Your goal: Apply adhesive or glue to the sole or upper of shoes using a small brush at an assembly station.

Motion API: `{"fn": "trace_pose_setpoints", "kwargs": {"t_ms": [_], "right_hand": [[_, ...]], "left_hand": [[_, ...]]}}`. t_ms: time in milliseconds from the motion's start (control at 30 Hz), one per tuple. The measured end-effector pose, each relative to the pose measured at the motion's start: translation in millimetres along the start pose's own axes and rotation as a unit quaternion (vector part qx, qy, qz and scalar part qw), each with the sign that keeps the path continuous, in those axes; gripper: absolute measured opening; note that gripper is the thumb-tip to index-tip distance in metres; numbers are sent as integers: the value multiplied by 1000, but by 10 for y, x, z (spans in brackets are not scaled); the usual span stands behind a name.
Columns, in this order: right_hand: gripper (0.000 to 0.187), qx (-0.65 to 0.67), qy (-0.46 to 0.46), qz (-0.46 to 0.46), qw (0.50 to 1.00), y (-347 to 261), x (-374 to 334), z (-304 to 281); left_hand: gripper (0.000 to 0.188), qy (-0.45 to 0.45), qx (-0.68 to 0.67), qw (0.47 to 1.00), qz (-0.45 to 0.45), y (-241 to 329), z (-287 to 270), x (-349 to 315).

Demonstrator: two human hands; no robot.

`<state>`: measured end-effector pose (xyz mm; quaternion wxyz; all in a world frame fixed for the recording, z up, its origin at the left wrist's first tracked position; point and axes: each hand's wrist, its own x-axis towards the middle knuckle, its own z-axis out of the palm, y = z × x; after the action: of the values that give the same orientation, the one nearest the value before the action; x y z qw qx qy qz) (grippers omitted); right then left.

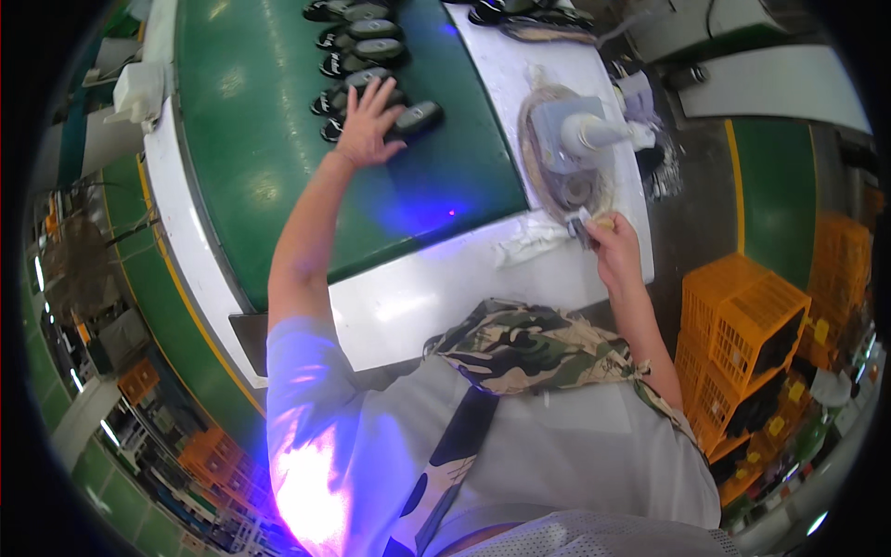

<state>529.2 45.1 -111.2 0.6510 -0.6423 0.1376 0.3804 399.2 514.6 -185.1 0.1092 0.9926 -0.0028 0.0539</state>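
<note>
My left hand [369, 130] reaches over the green belt [251, 186], fingers spread, on or just above the nearest of several dark green and black shoe pieces [376, 49]. One shoe piece [419, 117] sits just right of its fingers; whether the hand touches any is hard to tell. At the right, my right hand [616, 245] is closed on a small brush-like tool [583, 229] with a pale handle and a dark flat end. That tool is beside the near edge of a round, plastic-covered tray [571, 200].
A white nozzle bottle [587, 135] lies over a pale blue container [554, 139] on the tray. Crumpled white material [531, 243] rests on the white table edge [399, 316]. More dark shoe pieces [538, 17] lie at the far right. Orange crates [738, 316] are stacked to my right.
</note>
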Motion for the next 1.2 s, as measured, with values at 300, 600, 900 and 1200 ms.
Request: {"fn": "trace_pose_setpoints", "kwargs": {"t_ms": [300, 600, 900, 1200], "right_hand": [[20, -146, 117, -203, 961, -50, 239, -334], [12, -490, 70, -470, 731, -152, 354, -83], [4, -596, 41, -498, 629, -103, 409, 46], [6, -640, 20, -486, 595, -226, 252, 22]], "left_hand": [[62, -82, 7, 990, -118, 441, 153, 161], [41, -237, -4, 968, 81, 775, -82, -919], [79, 45, -218, 792, -568, 1100, 215, -1055], [41, -69, -523, 539, -656, 789, 292, -1404]]}}
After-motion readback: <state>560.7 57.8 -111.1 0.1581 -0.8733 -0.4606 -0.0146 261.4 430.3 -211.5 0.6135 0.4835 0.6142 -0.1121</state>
